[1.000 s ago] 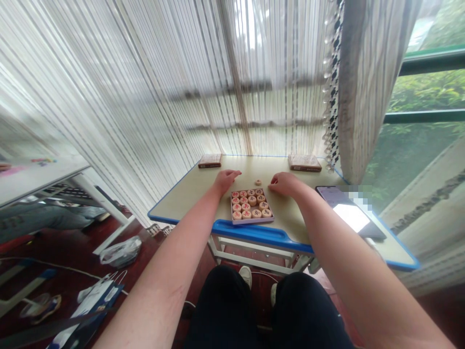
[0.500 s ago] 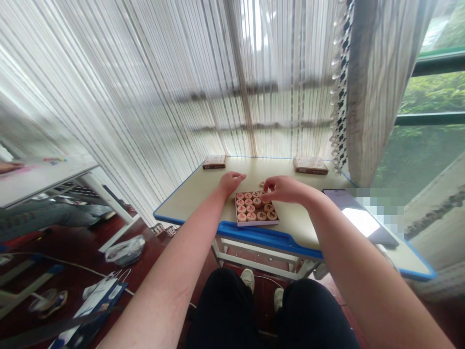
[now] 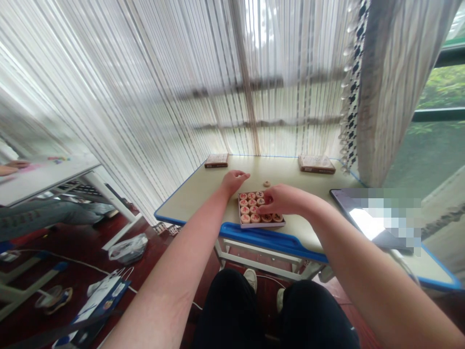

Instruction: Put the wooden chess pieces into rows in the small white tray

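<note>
A shallow tray (image 3: 262, 225) of several round wooden chess pieces (image 3: 248, 210) with red and dark characters lies near the front edge of a blue-rimmed table (image 3: 203, 194). My right hand (image 3: 282, 200) hovers over the tray's right half, fingers pinched down among the pieces; what they grip is hidden. My left hand (image 3: 234, 179) rests on the table just behind the tray's left corner, fingers loosely curled and holding nothing. One loose piece (image 3: 267, 183) lies on the table beyond the tray.
Two flat wooden boxes (image 3: 216, 160) (image 3: 316, 164) lie at the table's far edge by the string curtain. A tablet (image 3: 363, 218) lies at the right. Another desk (image 3: 43, 174) stands at left; bags (image 3: 127, 248) litter the floor. My legs are under the table.
My right hand has moved from the table beside the loose piece down onto the tray's right half. The left hand has stayed put. The view has shifted slightly.
</note>
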{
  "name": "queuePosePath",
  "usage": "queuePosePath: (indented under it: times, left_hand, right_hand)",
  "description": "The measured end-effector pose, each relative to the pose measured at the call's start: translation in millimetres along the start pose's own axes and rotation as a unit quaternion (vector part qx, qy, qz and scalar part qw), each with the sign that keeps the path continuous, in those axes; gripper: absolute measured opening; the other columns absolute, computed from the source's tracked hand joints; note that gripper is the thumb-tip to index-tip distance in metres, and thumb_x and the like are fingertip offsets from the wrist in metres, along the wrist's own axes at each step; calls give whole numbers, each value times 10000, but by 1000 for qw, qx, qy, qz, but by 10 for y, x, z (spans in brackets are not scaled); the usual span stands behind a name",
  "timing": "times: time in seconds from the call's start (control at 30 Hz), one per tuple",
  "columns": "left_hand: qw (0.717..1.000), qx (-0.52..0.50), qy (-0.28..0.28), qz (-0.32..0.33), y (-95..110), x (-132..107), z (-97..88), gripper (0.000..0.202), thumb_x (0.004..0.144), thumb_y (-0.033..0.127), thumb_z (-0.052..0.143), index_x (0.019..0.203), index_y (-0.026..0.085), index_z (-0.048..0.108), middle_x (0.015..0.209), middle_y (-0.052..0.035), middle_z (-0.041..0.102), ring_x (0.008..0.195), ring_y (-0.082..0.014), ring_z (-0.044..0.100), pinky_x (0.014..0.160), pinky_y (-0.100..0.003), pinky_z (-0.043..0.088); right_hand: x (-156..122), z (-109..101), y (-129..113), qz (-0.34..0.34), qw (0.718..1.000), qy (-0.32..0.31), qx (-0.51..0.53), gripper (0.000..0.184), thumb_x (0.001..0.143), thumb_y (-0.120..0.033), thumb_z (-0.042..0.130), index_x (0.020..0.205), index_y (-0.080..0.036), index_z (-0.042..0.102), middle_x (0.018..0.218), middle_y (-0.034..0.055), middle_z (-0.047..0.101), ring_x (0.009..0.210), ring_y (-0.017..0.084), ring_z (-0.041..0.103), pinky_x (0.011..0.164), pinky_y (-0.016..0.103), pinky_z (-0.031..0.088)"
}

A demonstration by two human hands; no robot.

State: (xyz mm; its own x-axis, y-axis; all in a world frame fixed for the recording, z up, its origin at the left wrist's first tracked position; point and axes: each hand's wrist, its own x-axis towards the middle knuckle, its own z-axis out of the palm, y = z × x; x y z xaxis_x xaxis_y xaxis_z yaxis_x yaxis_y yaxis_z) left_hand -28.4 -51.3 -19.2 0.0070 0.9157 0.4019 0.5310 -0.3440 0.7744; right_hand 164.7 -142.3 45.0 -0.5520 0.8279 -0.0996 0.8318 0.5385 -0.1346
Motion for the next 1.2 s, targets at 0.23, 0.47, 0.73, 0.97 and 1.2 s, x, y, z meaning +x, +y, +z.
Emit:
queuePosePath:
  times: [0.23,0.47,0.73,0.97,1.2]
  left_hand:
    - [1000,6,-11,-6,2,-7,-7,355,641,496,565,715,170,683,714,-44,642,738,-179,562,707,-286,406]
    - [999,29,-16,-6,14,-13,-5,400,653,523,536,741,161,679,722,-38,644,739,-172,562,700,-281,404]
    - [998,47,-28,-9,-5,-5,-15,446,649,560,514,748,154,672,703,-32,634,706,-162,546,649,-273,392]
    - [999,45,-25,-9,2,-13,1,458,644,578,505,699,151,662,628,-17,597,633,-144,510,596,-263,371]
    - [999,42,-23,-18,20,-23,0,453,636,578,509,669,150,654,568,-4,548,584,-130,472,565,-257,349]
  right_hand:
    - [-32,-76,20,24,999,15,16,519,674,-643,451,742,-175,666,687,78,628,591,163,516,511,262,312]
    - [-47,-90,35,-16,999,24,40,270,683,-402,530,831,-231,677,704,19,641,582,128,518,493,229,323]
    - [-39,-54,-15,-31,999,-8,31,234,661,-342,535,790,-234,696,669,6,649,566,126,532,501,220,349]
    - [14,3,-56,51,997,17,-58,342,624,-506,545,743,-224,698,697,58,649,567,164,545,469,247,340]
    - [22,11,-85,54,998,5,-45,357,631,-511,535,763,-224,701,721,61,651,590,164,546,477,244,343]
